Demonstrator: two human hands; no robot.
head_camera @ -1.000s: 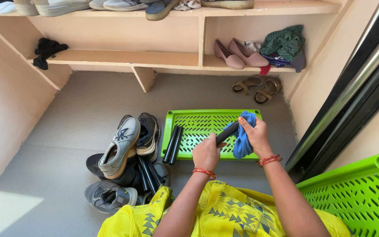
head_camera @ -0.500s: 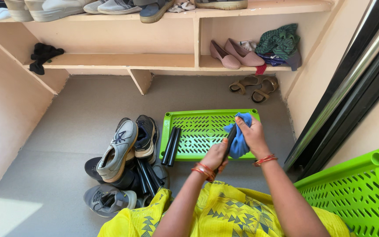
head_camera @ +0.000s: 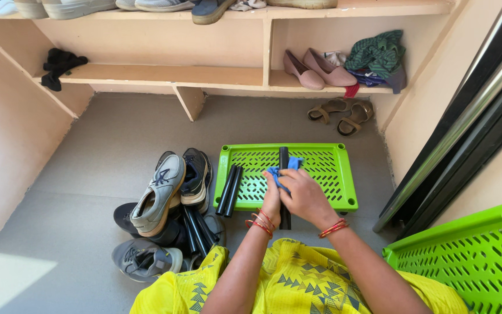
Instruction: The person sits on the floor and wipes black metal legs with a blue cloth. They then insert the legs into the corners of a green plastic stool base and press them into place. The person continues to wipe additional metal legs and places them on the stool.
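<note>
— What have my hands got?

— My left hand (head_camera: 272, 200) and right hand (head_camera: 304, 197) are both closed around one black tube (head_camera: 284, 174), a blue cloth (head_camera: 280, 172) bunched against it. I judge the two-handed hold steadies the tube against the cloth. It hangs over the green tray (head_camera: 326, 174), upright in view.

— Counts?

— Two more tubes (head_camera: 229, 189) lean on the tray's left rim, a few more among the shoes (head_camera: 164, 192); I can't count those. One tray here, another (head_camera: 472, 261) at right.
</note>
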